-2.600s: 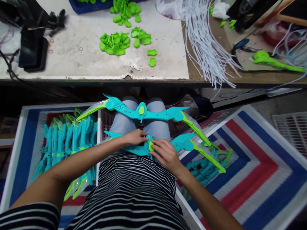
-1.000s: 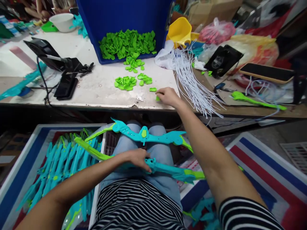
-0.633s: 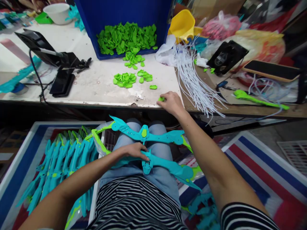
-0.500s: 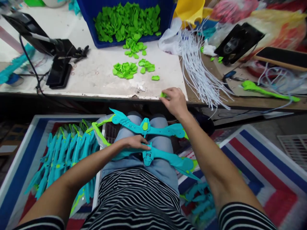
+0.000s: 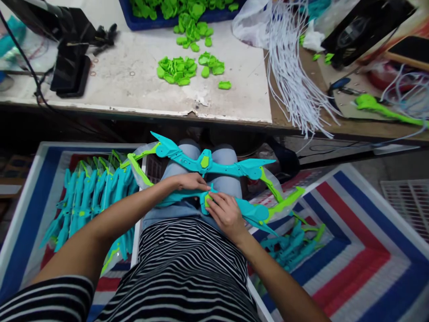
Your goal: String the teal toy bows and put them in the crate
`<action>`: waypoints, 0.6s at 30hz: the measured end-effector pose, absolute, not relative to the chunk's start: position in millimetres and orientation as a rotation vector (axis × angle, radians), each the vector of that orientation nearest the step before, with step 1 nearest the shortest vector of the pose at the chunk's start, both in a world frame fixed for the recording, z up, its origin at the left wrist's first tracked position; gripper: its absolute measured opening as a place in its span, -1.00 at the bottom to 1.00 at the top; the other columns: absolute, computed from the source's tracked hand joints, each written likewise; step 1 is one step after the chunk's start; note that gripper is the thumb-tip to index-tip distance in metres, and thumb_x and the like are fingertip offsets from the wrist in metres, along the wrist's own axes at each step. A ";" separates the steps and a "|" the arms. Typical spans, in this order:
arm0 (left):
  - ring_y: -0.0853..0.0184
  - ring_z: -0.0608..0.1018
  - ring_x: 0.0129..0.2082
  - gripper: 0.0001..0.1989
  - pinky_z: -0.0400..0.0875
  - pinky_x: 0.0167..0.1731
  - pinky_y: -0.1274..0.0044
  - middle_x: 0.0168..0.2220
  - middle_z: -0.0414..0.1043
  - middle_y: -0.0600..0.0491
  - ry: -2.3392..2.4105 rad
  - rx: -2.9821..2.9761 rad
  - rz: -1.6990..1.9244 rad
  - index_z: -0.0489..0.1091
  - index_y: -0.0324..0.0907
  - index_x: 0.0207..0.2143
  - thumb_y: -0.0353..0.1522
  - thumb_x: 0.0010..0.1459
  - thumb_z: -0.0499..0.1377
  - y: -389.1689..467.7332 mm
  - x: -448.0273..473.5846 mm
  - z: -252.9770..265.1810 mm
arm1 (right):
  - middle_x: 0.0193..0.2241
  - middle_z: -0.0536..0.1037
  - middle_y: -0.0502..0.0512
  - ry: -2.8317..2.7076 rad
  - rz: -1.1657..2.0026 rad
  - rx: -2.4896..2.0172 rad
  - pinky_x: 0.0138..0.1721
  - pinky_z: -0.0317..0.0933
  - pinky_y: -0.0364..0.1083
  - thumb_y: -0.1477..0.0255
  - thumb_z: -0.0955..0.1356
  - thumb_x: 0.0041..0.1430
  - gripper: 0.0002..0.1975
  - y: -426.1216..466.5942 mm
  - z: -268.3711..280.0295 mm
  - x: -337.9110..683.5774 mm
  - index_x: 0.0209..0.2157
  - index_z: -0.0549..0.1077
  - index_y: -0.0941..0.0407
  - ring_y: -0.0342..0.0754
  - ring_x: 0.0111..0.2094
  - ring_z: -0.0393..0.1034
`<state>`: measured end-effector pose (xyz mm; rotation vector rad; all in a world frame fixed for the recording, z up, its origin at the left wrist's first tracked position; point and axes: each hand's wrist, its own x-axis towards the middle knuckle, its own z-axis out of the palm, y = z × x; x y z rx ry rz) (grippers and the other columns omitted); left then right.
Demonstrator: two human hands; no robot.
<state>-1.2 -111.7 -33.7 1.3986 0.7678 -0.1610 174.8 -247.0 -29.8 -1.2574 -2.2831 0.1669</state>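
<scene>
Left hand [image 5: 191, 182] held the nearer bow [image 5: 203, 208] by its turquoise middle, while the right hand [image 5: 228, 215], fingers bunched narrowly, pressed on a green piece [image 5: 208, 200] at its centre. Moments earlier, that right hand was pinching the piece at the counter [image 5: 134, 99]; now the bow's middle seemed to match the farther bow [image 5: 211, 166], though fingers hid the fit. One loose piece [image 5: 225, 85] lay apart from the heap [image 5: 177, 70].

White cords [image 5: 290, 71], black stand [image 5: 69, 67], blue-handled tool [image 5: 340, 83]
</scene>
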 end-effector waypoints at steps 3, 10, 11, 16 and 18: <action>0.38 0.35 -0.46 -0.48 0.20 -0.44 0.57 -0.50 0.39 0.08 0.731 1.443 -0.170 0.45 -0.29 -0.44 0.04 -0.05 0.17 -111.1 -3.2 -33.0 | -0.11 0.56 0.17 -2.230 0.228 -1.323 -0.10 0.23 0.08 0.46 0.32 0.22 -0.80 -248.6 -33.2 170.3 -0.13 0.51 0.08 0.08 -0.06 0.34; 0.37 0.36 -0.41 -0.51 0.20 -0.40 0.59 -0.43 0.37 0.10 0.704 1.672 -0.227 0.45 -0.29 -0.31 -0.03 -0.09 0.23 -112.4 0.9 -30.8 | -0.03 0.48 0.19 -1.895 0.592 -1.675 -0.01 0.17 0.18 0.26 0.41 0.08 -0.73 -248.7 -40.6 166.7 -0.18 0.47 0.04 0.17 0.01 0.32; 0.38 0.35 -0.42 -0.52 0.19 -0.42 0.59 -0.45 0.35 0.11 0.703 1.689 -0.228 0.44 -0.30 -0.30 -0.04 -0.07 0.22 -113.4 1.9 -31.0 | -0.03 0.48 0.19 -1.863 0.655 -1.729 -0.01 0.16 0.19 0.25 0.43 0.03 -0.62 -246.0 -41.5 166.8 -0.09 0.43 0.04 0.17 0.00 0.34; 0.38 0.33 -0.45 -0.54 0.17 -0.46 0.58 -0.47 0.32 0.12 0.757 1.752 -0.205 0.42 -0.31 -0.29 -0.09 -0.10 0.24 -120.5 4.2 -27.5 | -0.07 0.52 0.17 -1.866 0.851 -1.854 -0.03 0.10 0.20 0.27 0.49 -0.11 -0.33 -230.1 -38.9 166.3 0.09 0.31 0.02 0.20 -0.05 0.36; 0.37 0.35 -0.44 -0.55 0.18 -0.46 0.58 -0.46 0.34 0.12 0.796 1.774 -0.194 0.41 -0.31 -0.27 -0.11 -0.10 0.24 -123.8 4.7 -25.0 | -0.09 0.53 0.16 -1.858 0.851 -1.871 -0.03 0.10 0.19 0.29 0.50 -0.12 -0.34 -227.2 -35.5 164.7 0.07 0.33 0.01 0.19 -0.06 0.37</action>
